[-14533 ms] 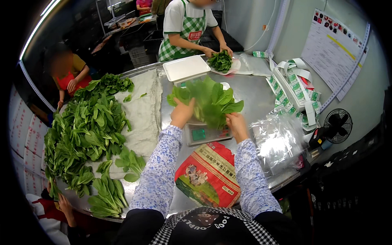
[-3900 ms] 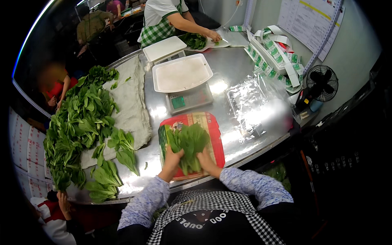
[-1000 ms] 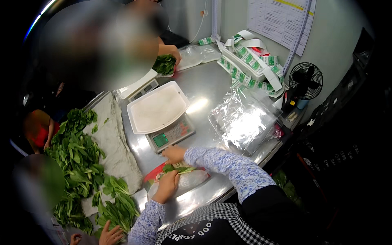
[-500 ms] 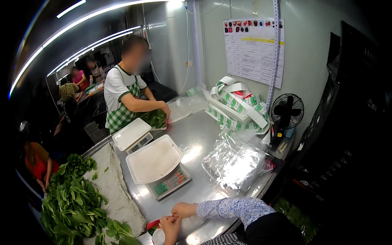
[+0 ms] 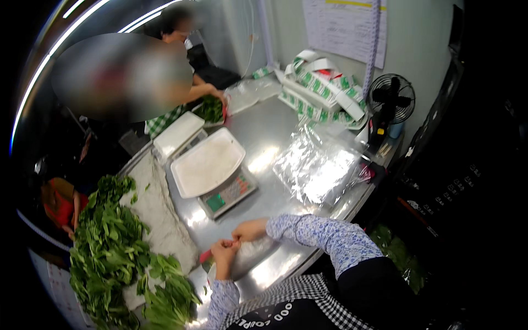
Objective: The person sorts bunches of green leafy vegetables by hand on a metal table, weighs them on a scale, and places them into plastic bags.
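Observation:
My left hand (image 5: pixel 224 254) and my right hand (image 5: pixel 248 230) meet at the near edge of the steel table (image 5: pixel 278 137), fingers pinched together on the top of a clear plastic bag (image 5: pixel 247 257) with red print. The bag lies under and between both hands; what it holds is mostly hidden. A white-topped digital scale (image 5: pixel 212 169) stands just beyond my hands with nothing on its platform.
A heap of leafy greens (image 5: pixel 113 253) lies on a grey cloth (image 5: pixel 157 212) at left. A stack of clear bags (image 5: pixel 319 168) sits at right, with green-and-white tape rolls (image 5: pixel 322 91) and a small fan (image 5: pixel 391 102) behind. Another person's hand (image 5: pixel 215 94) handles greens beside a second scale (image 5: pixel 179 135).
The view swung up and back down. My hands moved from pressing greens into the red-printed bag to pinching its top together at the table's near edge.

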